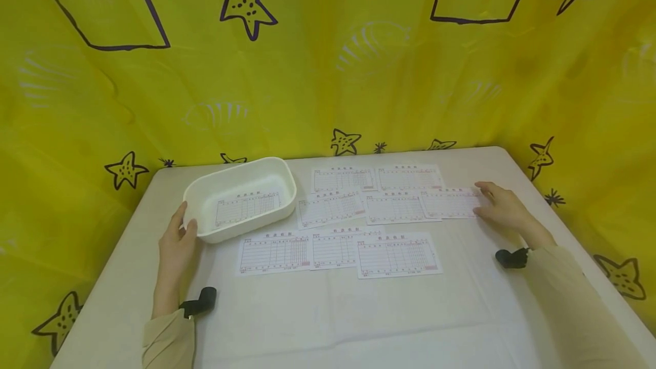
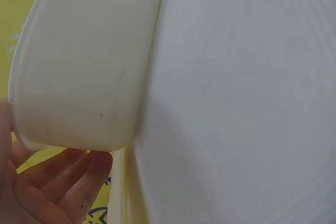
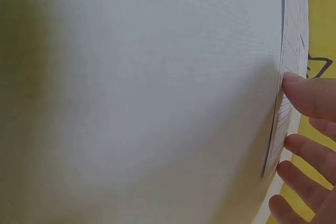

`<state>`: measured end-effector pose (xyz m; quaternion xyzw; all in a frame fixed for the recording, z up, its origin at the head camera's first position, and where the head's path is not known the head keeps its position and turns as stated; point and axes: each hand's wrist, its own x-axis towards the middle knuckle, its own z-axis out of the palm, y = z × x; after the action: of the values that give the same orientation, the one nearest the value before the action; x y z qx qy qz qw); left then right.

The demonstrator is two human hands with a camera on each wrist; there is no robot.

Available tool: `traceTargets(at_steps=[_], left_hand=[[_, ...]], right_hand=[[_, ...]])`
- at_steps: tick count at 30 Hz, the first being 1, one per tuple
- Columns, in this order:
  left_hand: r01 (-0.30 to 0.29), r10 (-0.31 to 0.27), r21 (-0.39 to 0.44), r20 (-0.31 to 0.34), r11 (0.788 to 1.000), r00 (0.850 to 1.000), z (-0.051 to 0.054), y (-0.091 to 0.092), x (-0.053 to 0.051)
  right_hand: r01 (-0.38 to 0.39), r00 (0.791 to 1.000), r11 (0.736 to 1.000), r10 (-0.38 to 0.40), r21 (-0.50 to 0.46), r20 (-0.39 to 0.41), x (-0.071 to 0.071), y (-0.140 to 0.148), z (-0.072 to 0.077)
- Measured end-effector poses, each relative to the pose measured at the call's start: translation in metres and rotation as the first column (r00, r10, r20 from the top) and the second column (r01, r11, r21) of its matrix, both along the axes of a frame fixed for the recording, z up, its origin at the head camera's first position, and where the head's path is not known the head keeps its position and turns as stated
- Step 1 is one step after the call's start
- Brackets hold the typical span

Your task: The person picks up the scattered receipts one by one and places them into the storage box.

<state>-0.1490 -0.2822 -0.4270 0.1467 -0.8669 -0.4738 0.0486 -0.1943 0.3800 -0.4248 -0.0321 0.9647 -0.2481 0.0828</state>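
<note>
At the left of the table in the head view stands a white plastic basin (image 1: 241,229), with a printed receipt slip (image 1: 246,209) lying inside. My left hand (image 1: 177,241) holds the basin's near left end, thumb and fingers spread around its corner. In the left wrist view, bent fingers (image 2: 79,174) touch the basin's outer wall (image 2: 79,77). On the right, my right hand (image 1: 504,209) reaches the end of the rightmost receipt slip (image 1: 451,205). Its thumb (image 3: 310,95) touches that slip in the right wrist view, with the other fingers spread at its far side.
Several more receipt slips lie flat in rows, some overlapping, including a front left slip (image 1: 274,254), a front right slip (image 1: 397,256) and a back slip (image 1: 343,180). A white cloth (image 1: 318,318) covers the table. Behind it hangs a yellow patterned curtain (image 1: 307,90).
</note>
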Motion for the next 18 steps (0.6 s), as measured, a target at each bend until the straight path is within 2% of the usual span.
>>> traceTargets(at_steps=[9,18], left_hand=[[0.002,-0.002,0.015,-0.004,1.000,1.000,0.0007,0.0006,-0.0004],[0.002,-0.001,0.047,-0.029,0.999,1.000,-0.0007,0.0003,-0.0004]], right_hand=[[0.017,0.998,1.000,-0.017,0.011,-0.057,0.0022,-0.0021,-0.0016],[0.054,0.997,0.998,-0.055,-0.015,-0.057,0.0058,-0.0062,-0.0022]])
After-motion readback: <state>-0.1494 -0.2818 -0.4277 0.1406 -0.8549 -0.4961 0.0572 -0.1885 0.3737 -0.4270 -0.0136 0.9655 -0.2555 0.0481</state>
